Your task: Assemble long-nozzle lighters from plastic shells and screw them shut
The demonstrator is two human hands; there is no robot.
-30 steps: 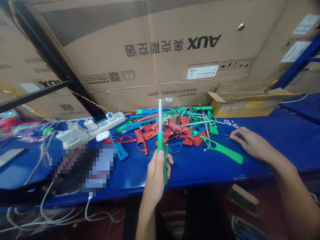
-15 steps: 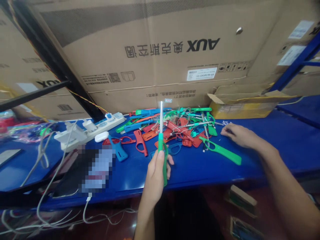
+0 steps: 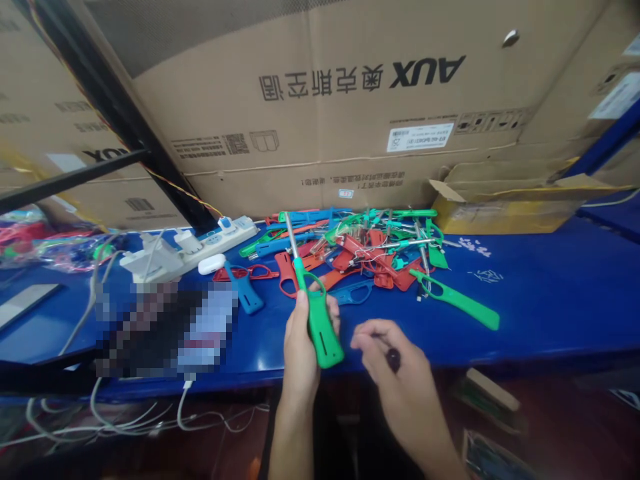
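Observation:
My left hand is closed around a green stick lighter. Its handle faces up, and its metal tube points away from me, tilted to the left. To the right, my right hand is apart from the lighter, with its fingers curled and fingertips pinched. The dark rounded end of a tool sticks out of that hand; its other end is hidden, so its kind cannot be made out. Beyond both hands lies a pile of lighter parts in red, blue and green. A green handle shell lies to the right.
White small pieces and thin metal bits are scattered on the blue table. An open carton stands at the back right. On the left are a power strip, cables, a white case and a phone.
My right hand has moved from the small pieces at the right to beside my left hand. The lighter has turned, so its handle's flat side now faces up and its tube leans left.

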